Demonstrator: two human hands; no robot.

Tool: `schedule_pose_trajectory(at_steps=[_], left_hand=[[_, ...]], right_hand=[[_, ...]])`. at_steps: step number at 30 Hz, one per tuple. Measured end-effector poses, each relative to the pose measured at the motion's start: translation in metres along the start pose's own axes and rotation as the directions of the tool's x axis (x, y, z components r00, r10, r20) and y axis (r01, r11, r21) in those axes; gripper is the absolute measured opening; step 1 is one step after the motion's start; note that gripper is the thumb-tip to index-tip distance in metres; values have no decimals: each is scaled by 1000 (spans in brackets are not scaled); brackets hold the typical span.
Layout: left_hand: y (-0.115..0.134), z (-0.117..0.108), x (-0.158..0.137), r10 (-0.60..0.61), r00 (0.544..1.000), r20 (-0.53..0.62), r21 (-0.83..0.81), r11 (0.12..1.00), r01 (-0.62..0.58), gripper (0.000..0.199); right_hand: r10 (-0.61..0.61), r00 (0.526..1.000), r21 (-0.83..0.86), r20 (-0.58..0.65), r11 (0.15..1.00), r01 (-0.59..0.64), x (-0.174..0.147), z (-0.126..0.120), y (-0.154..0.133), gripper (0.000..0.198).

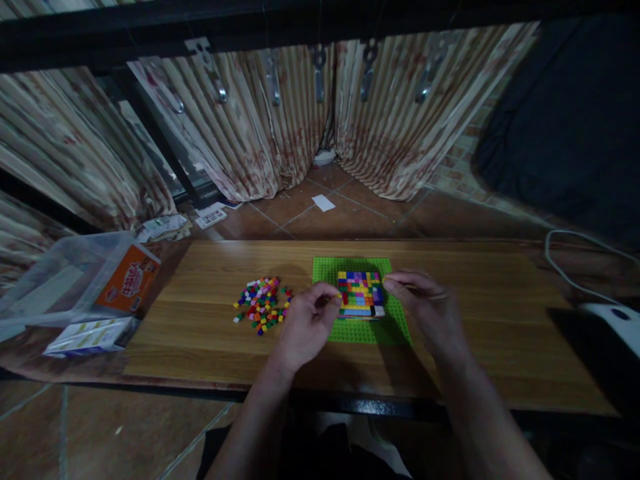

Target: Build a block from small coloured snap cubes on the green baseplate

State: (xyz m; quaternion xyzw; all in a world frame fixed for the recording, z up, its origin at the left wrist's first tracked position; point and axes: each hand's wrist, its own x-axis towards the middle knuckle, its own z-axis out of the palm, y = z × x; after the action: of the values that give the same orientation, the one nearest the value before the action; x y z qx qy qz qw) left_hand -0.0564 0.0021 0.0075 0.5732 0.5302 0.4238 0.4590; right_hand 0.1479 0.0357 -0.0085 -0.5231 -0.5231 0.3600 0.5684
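Note:
A block of multicoloured building bricks (361, 293) stands on a green studded baseplate (350, 331) in the middle of the wooden table. My left hand (309, 323) is at the block's left edge, with thumb and forefinger pinched together. A small yellow brick (341, 296) shows at those fingertips. At the block's upper right edge is my right hand (430, 303), its fingers curled and thumb pressed toward them. Whatever it may hold is hidden. Left of my left hand lies a loose pile of small coloured bricks (260, 307).
The wooden table (200, 340) spans the view. On its left are a clear plastic bin (75, 270) with an orange label and a white box (90, 335). A white device (613, 327) with a cable stands at the right. Striped curtains (260, 133) hang beyond.

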Motion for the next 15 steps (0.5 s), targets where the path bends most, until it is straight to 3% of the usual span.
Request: schedule_pose_trajectory(at_steps=[6,15], left_hand=[[-4,9,0,-54,996,71,32,998,51,19],[0,28,0,-127,968,216,-165,972,165,16]], right_hand=[[-35,979,-282,201,955,92,-5,3,16,10],[-23,991,-345,132,936,68,-9,13,9,9]])
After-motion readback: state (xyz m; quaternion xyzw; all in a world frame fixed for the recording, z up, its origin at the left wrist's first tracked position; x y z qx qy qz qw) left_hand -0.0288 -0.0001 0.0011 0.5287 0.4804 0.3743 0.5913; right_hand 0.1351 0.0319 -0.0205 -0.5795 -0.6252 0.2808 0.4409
